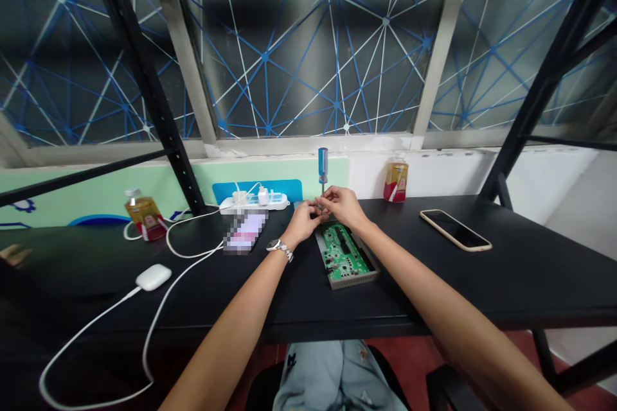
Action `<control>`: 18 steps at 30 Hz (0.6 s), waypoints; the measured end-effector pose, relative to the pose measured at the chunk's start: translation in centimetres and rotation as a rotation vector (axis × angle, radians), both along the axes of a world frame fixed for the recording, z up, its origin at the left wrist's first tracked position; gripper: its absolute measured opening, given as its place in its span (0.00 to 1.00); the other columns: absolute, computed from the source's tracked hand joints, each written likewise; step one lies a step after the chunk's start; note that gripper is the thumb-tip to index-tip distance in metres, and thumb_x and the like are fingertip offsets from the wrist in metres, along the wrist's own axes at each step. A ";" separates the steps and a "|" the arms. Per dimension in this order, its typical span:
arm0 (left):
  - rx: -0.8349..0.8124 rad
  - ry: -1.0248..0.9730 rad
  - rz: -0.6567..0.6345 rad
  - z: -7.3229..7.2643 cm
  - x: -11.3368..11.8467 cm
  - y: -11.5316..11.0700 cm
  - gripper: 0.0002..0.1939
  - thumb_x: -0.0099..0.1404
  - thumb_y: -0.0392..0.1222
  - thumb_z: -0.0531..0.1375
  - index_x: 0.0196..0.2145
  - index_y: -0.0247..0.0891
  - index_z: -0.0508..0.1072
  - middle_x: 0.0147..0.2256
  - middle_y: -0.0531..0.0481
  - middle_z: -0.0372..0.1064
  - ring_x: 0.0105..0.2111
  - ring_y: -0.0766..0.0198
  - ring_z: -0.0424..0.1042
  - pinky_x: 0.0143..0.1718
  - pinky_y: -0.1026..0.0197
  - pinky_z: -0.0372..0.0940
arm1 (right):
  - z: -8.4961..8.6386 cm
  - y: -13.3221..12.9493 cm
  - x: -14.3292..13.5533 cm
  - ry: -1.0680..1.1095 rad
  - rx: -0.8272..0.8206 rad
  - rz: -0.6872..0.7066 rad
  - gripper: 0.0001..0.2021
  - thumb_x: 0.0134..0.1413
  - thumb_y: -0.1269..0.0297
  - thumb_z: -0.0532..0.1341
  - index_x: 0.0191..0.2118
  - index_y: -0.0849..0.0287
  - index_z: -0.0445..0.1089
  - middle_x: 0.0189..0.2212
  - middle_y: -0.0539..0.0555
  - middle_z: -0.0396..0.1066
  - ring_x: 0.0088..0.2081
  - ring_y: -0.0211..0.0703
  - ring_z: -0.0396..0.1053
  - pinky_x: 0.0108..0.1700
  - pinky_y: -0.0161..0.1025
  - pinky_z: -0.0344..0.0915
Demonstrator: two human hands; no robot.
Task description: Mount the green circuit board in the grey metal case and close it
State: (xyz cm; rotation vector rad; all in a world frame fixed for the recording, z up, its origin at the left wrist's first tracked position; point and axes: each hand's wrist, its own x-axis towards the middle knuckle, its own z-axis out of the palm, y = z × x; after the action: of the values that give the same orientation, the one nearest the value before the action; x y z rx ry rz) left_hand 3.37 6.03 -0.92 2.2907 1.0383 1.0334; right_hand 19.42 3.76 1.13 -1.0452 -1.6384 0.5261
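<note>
A screwdriver (322,166) with a blue and clear handle stands upright, handle on top, its tip hidden among my fingers. My right hand (343,205) is closed in a pinch around its lower shaft. Close against it, my left hand (303,219) is also closed, fingertips meeting near the foot of the shaft; whatever they grip is too small to make out. Just below both hands, a green circuit board (341,250) lies in a shallow grey metal case (355,280) on the black table. My hands cover part of the far end of the case.
Left of my hands lie a blurred-screen phone (245,231), a white power strip (255,201), a white charger (153,277) with looping cables and a drink bottle (146,215). Another bottle (396,181) and a phone (454,229) are right. Another person's hand (15,255) shows far left.
</note>
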 end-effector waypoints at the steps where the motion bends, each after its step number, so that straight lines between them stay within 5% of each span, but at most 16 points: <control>1: -0.005 0.001 -0.012 0.1 0.0 0.0 0.10 0.62 0.45 0.64 0.28 0.34 0.76 0.49 0.40 0.72 0.50 0.54 0.70 0.56 0.52 0.62 | 0.0 -0.1 -0.1 -0.027 0.012 -0.006 0.13 0.52 0.54 0.64 0.33 0.60 0.71 0.28 0.53 0.77 0.27 0.42 0.75 0.29 0.36 0.70; 5: -0.023 -0.008 -0.083 0.1 0.0 0.0 0.09 0.63 0.44 0.64 0.30 0.34 0.77 0.51 0.39 0.71 0.52 0.54 0.69 0.58 0.53 0.60 | 0.0 -0.2 -0.2 -0.070 0.008 0.005 0.10 0.54 0.58 0.62 0.34 0.60 0.72 0.28 0.53 0.77 0.27 0.42 0.75 0.30 0.36 0.69; 8: -0.024 -0.035 -0.012 0.0 -0.1 0.1 0.07 0.60 0.43 0.66 0.31 0.35 0.77 0.50 0.40 0.72 0.52 0.54 0.69 0.58 0.53 0.61 | -0.2 -0.2 -0.3 -0.036 0.002 -0.049 0.11 0.53 0.56 0.63 0.31 0.60 0.70 0.22 0.52 0.74 0.25 0.43 0.74 0.29 0.36 0.68; 18: -0.004 -0.020 -0.041 -0.3 0.0 0.2 0.11 0.62 0.47 0.64 0.31 0.35 0.77 0.47 0.41 0.73 0.50 0.55 0.69 0.55 0.55 0.62 | -0.3 0.0 -0.2 -0.154 0.032 -0.131 0.09 0.54 0.58 0.62 0.31 0.58 0.72 0.26 0.52 0.76 0.30 0.43 0.74 0.33 0.37 0.68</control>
State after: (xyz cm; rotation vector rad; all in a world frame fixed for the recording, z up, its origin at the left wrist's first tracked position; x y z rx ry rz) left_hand 3.41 6.25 -1.18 2.2836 0.9807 1.0349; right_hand 19.17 3.78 0.84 -1.1844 -1.6921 0.3381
